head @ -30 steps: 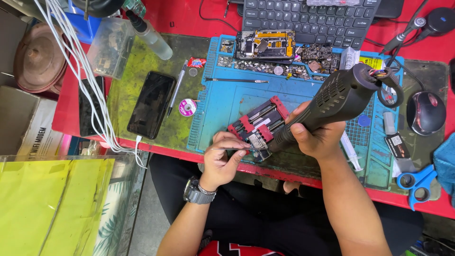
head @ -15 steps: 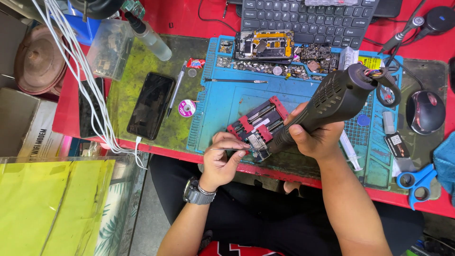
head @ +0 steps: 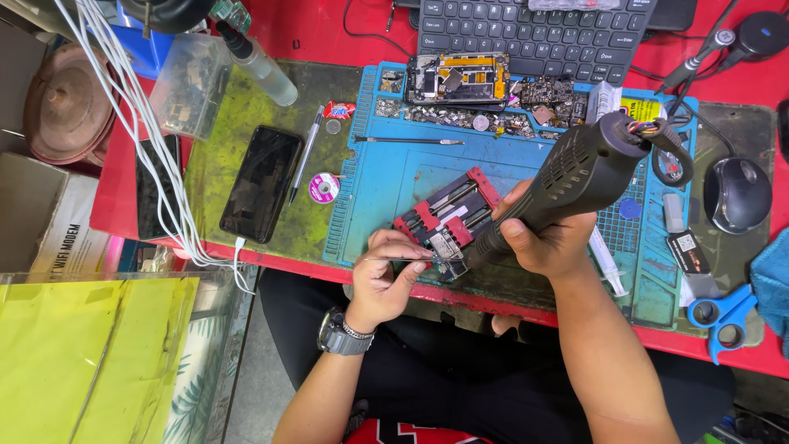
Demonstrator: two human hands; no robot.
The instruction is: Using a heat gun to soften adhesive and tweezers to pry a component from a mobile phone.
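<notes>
Tweezers (head: pixel 403 260) pinched in left grip (head: pixel 386 279), tips at small board (head: pixel 445 247) clamped in red holder (head: pixel 448 215), near front edge of blue mat (head: pixel 386 189). Right grip (head: pixel 546 238) wrapped tight round dark hot-air handle (head: pixel 575 177), nozzle angled down onto same board. Crowded at desk (head: pixel 329 33) rear: keyboard (head: pixel 534 33), opened phone (head: pixel 458 80). Open room left: green mat (head: pixel 222 156), black phone (head: pixel 261 182) well apart.

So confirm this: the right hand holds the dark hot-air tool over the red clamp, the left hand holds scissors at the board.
One thing is wrong. The head view shows the left hand holding thin tweezers, not scissors; the blue scissors lie untouched on the mat's right side. The rest stands.
</notes>
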